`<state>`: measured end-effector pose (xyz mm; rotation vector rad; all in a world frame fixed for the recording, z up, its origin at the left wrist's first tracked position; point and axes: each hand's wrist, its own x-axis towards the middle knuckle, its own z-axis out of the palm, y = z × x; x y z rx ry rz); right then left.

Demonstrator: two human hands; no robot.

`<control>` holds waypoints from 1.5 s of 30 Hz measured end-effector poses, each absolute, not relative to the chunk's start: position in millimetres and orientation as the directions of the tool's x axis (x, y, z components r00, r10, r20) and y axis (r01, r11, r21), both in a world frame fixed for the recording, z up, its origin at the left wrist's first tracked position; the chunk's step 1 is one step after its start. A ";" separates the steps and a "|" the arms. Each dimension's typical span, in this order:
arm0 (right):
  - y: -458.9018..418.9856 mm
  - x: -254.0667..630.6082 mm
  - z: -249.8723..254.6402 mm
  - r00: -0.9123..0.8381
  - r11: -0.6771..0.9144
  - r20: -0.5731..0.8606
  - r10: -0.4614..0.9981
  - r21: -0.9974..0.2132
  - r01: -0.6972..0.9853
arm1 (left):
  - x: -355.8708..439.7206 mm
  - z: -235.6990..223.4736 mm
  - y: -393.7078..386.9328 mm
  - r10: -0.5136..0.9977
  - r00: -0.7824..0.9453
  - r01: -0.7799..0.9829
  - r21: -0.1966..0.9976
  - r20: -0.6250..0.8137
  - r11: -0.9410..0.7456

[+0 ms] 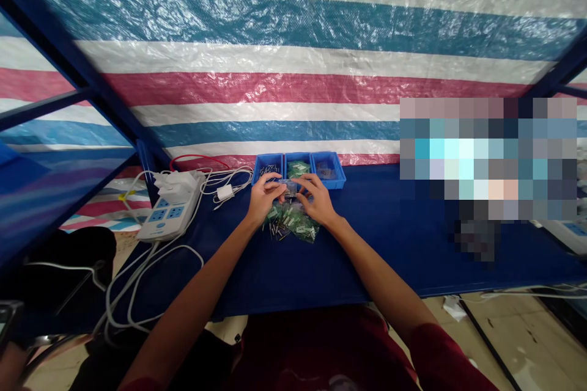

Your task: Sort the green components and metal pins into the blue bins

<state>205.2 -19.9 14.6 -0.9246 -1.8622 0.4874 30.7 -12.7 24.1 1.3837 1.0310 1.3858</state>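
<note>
My left hand (263,200) is closed on the left side of a small clear plastic bag (288,188), thumb against fingers. On the bag's other side, my right hand (317,200) has its fingers and thumb curled in around the right edge. What lies inside the bag is too small to make out. Just below both hands is a pile of small green-printed bags (305,227), with thin metal pieces (277,231) strewn at its left. Right behind my hands stands a blue three-compartment bin (337,184): metal pieces left, green-printed bags middle, clear bags right.
A white power strip (172,214) with plugged-in adapters and looping cables lies on the left of the blue table (284,284). A white charger (224,193) rests near the bin. Striped plastic sheeting (275,61) hangs behind. A pixelated area covers the right side.
</note>
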 end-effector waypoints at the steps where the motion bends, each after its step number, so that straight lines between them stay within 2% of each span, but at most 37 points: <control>1: -20.2 205.2 14.6 -0.260 0.640 0.590 0.764 -0.646 0.416 | 31.0 24.1 -12.9 0.970 0.033 -0.044 0.970 0.241 -0.240; 4: -20.7 204.2 14.8 -0.265 0.623 0.570 0.778 -0.644 0.444 | 31.0 23.8 -13.2 0.977 0.068 -0.045 0.979 0.203 -0.200; 7: -19.4 203.0 16.2 -0.192 0.533 0.499 0.845 -0.769 0.352 | 29.5 24.3 -12.6 0.983 0.072 -0.040 0.985 0.170 -0.168; 9: -16.1 203.3 17.4 -0.076 0.403 0.396 0.915 -0.896 0.187 | 27.9 24.7 -11.5 0.984 0.056 -0.036 0.986 0.167 -0.166; 11: -11.2 204.9 18.5 0.055 0.256 0.253 0.966 -0.966 -0.043 | 26.5 24.4 -10.0 0.983 0.047 -0.016 0.984 0.176 -0.175; 14: -3.7 209.1 19.2 0.201 0.110 0.043 0.979 -0.936 -0.336 | 25.6 22.4 -8.0 0.980 0.068 0.033 0.981 0.189 -0.192; 17: 0.4 214.0 18.2 0.244 0.052 -0.065 0.968 -0.893 -0.446 | 26.0 19.9 -6.8 0.974 0.095 0.070 0.975 0.206 -0.213; 19: 1.1 217.5 16.9 0.270 0.052 -0.052 0.961 -0.930 -0.363 | 26.0 18.9 -6.6 0.971 0.100 0.084 0.970 0.218 -0.227; 20: 1.1 219.3 16.2 0.284 0.065 -0.013 0.959 -0.962 -0.265 | 25.7 18.7 -6.7 0.970 0.098 0.093 0.968 0.224 -0.233; 22: 0.4 222.7 15.2 0.279 0.115 0.120 0.953 -0.993 0.033 | 24.6 18.5 -7.4 0.966 0.094 0.133 0.958 0.242 -0.253; 23: -0.3 223.9 14.7 0.249 0.141 0.193 0.949 -0.967 0.211 | 23.8 18.5 -7.9 0.961 0.093 0.169 0.948 0.259 -0.271; 26: -3.0 223.7 12.8 0.058 0.187 0.292 0.955 -0.740 0.645 | 21.3 17.7 -9.1 0.932 0.114 0.343 0.866 0.345 -0.362; 28: -5.0 220.1 11.1 -0.063 0.217 0.271 0.960 -0.586 0.781 | 20.0 16.1 -9.1 0.895 0.164 0.466 0.767 0.414 -0.440; 31: -7.7 212.9 9.3 -0.165 0.246 0.213 0.963 -0.442 0.863 | 19.4 12.3 -8.0 0.851 0.274 0.581 0.629 0.447 -0.517; 33: -9.1 209.3 9.7 -0.183 0.235 0.167 0.969 -0.381 0.894 | 19.5 9.7 -7.3 0.844 0.321 0.616 0.583 0.430 -0.531; 41: -14.3 205.1 15.5 -0.194 0.207 0.080 0.978 -0.235 0.950 | 18.9 4.9 -6.0 0.837 0.342 0.680 0.502 0.427 -0.534; 45: -16.7 203.1 19.0 -0.170 0.195 0.128 0.977 -0.213 0.957 | 20.1 6.8 -7.2 0.824 0.347 0.697 0.464 0.449 -0.547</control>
